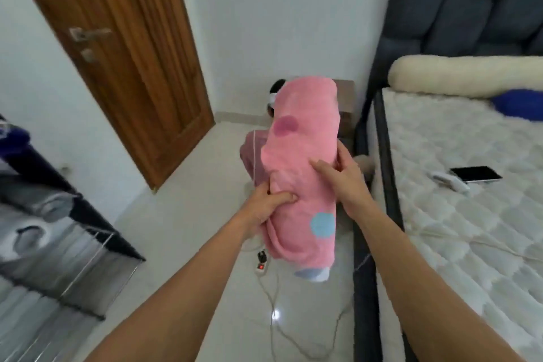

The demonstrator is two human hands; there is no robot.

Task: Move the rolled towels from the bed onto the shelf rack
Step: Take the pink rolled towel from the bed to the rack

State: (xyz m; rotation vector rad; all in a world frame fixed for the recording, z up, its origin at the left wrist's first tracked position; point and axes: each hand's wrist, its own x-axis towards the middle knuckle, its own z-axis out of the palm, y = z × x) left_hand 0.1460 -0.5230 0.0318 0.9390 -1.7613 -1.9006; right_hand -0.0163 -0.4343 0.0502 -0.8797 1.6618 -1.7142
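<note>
A pink rolled towel (302, 156) with purple and light blue dots hangs in the air over the floor, between the bed (470, 200) and the shelf rack (73, 244). My left hand (264, 206) grips its left side and my right hand (343, 182) presses on its right side. On the rack at the left lie grey rolled towels (44, 206) and a dark blue towel (14, 138). Another blue towel (517, 104) rests on the bed near the cream bolster.
A power strip (261, 266) with cables lies on the floor under the pink rolled towel. A person sits on the floor behind it, by a small nightstand (346, 109). A phone (476, 174) and a remote lie on the bed. A wooden door (123, 47) stands at the left.
</note>
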